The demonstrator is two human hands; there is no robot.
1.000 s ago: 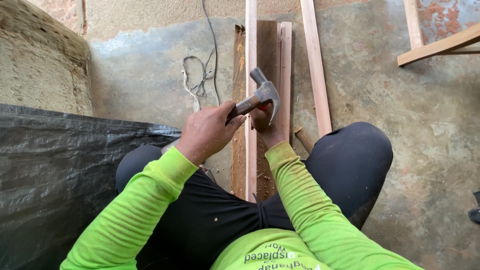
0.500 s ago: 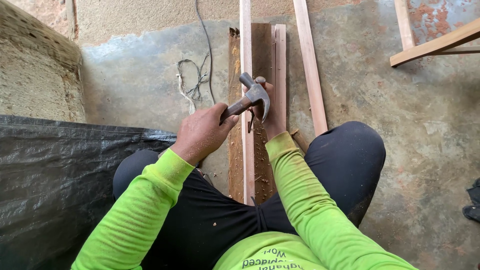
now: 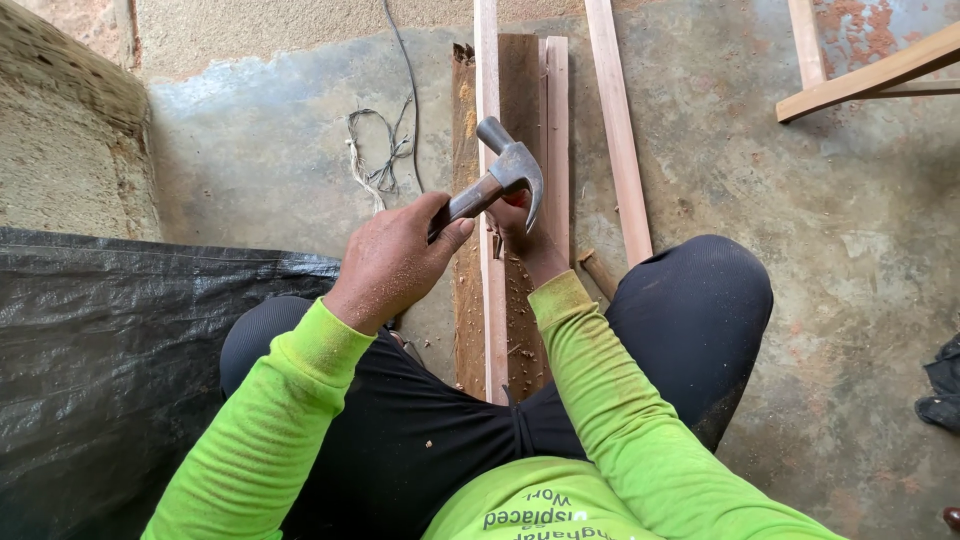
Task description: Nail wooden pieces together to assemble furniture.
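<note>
Your left hand (image 3: 390, 265) clamps the hammer (image 3: 495, 185), head raised over the pale strip (image 3: 490, 300) on the dark board (image 3: 520, 120) lying on the floor. Your right hand (image 3: 530, 235), grip unclear, steadies something beneath. You're mid-nailing; strike squarely, clear of fingers.

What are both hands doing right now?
Left hand: closed on the hammer handle.
Right hand: resting on the dark plank, under the hammer head; grip cannot be told.

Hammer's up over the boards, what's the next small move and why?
Probably a short, controlled tap straight down. The left hand holds the hammer raised, and the right hand sits right under its head on the board, so a big swing risks the fingers.
</note>
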